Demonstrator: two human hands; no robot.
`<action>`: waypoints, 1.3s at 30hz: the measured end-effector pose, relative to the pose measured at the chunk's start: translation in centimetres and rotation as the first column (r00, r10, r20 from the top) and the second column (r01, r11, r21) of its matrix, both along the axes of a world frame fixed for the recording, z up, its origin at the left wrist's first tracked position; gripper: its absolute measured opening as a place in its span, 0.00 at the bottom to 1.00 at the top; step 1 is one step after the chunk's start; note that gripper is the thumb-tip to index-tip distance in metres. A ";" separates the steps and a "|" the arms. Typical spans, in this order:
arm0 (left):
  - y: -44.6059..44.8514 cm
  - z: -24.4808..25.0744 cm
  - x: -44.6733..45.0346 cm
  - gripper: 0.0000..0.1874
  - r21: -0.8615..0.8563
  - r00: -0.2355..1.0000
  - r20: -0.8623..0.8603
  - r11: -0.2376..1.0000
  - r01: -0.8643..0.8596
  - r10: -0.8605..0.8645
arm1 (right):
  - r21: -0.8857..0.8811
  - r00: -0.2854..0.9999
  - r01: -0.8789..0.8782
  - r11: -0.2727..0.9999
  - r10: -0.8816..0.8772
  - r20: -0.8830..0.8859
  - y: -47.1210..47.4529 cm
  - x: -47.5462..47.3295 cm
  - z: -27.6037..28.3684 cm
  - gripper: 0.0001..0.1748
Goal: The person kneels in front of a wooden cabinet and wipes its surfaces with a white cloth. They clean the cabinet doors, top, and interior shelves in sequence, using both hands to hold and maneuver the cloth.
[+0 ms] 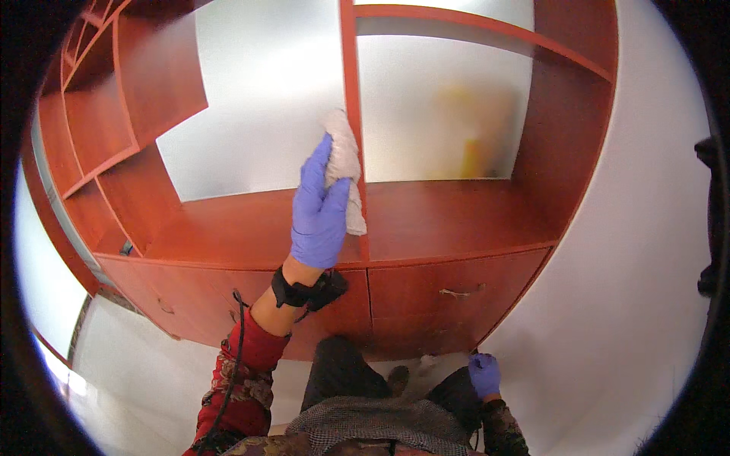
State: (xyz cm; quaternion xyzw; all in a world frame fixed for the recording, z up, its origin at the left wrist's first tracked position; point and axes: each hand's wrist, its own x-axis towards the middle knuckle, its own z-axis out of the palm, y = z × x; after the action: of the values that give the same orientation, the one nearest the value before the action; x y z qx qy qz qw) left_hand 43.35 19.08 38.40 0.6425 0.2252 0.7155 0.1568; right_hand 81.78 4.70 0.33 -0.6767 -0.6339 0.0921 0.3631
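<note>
My left hand, in a purple-blue disposable glove, holds a whitish cloth. It presses the cloth against the left side of a red-brown upright divider in a wooden shelf cabinet. Loose cloth hangs below the fingers, towards the bottom shelf board. Low down, beside my right knee, my right hand wears the same kind of glove. Its fingers are curled into a fist near the cabinet's lower right corner, and I see nothing clearly held in it.
Frosted panels back the shelf bays, with blurred yellow shapes behind the right one. Stepped shelves rise at the left. Below are cabinet doors and a drawer front with a metal handle. A white wall borders the right side.
</note>
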 end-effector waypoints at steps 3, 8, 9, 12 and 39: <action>-0.4 -0.5 -0.2 0.30 0.034 0.962 -0.146 0.973 -0.227 0.229 | -0.113 1.000 0.006 0.994 -0.005 0.004 0.3 0.2 -0.4 0.11; -2.7 -4.5 -1.3 0.31 -0.052 0.881 -0.388 0.948 -0.315 0.272 | -0.068 1.000 -0.020 0.997 0.020 -0.012 0.5 0.3 -1.1 0.11; -3.0 -4.7 -1.7 0.31 -0.072 0.883 -0.402 0.952 -0.296 0.244 | -0.016 1.000 -0.005 1.000 0.005 -0.013 0.5 0.2 -1.2 0.09; -3.9 -3.1 -2.8 0.31 -0.022 0.870 -0.414 0.953 -0.303 0.267 | 0.078 0.999 0.028 0.997 -0.029 0.014 0.4 0.1 -1.6 0.07; -5.8 0.0 2.3 0.21 -0.315 0.690 -0.722 0.914 -0.257 -0.055 | 0.037 0.877 -0.161 0.986 0.160 -0.453 0.3 -1.3 3.8 0.12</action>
State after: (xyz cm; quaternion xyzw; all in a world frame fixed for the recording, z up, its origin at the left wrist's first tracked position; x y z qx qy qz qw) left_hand 45.69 13.31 38.40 0.8113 0.4425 0.3552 0.1410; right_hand 80.51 5.00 4.15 -0.5818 -0.5850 0.2781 0.4918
